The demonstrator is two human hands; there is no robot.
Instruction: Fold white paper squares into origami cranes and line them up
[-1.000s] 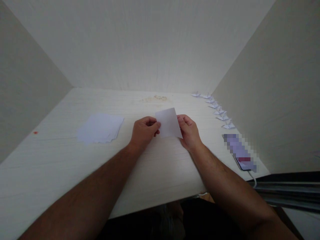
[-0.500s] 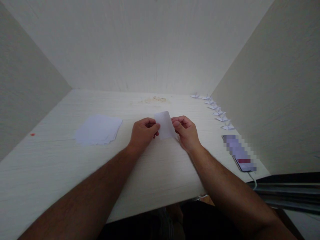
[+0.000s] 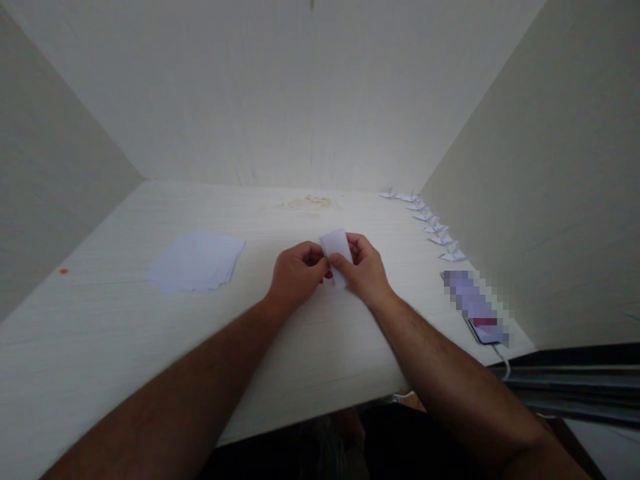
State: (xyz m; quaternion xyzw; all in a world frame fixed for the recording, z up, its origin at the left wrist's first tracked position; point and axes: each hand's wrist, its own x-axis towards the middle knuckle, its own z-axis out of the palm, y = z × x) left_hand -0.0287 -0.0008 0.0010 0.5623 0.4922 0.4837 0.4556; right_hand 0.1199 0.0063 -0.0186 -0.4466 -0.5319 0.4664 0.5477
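Note:
A small white sheet of paper (image 3: pixel 336 241), folded into a narrow upright strip, is held just above the table between both hands. My left hand (image 3: pixel 299 270) pinches its left edge between thumb and fingers. From the other side, my right hand (image 3: pixel 367 267) grips it, thumb lying across the front and fingers behind the right edge. The fingers cover part of the lower half, so the folds there are hidden.
A stack of white paper sheets (image 3: pixel 197 260) lies to the left on the white table (image 3: pixel 300 360). Several folded paper cranes (image 3: pixel 453 253) line the right edge. Nearer me, a phone (image 3: pixel 475 307) with a cable (image 3: pixel 504 360) lies by the right wall. Walls enclose the back and sides.
The paper has become narrower, its left and right sides brought together into a strip. My hands have moved closer to each other, and my right thumb now lies across its front.

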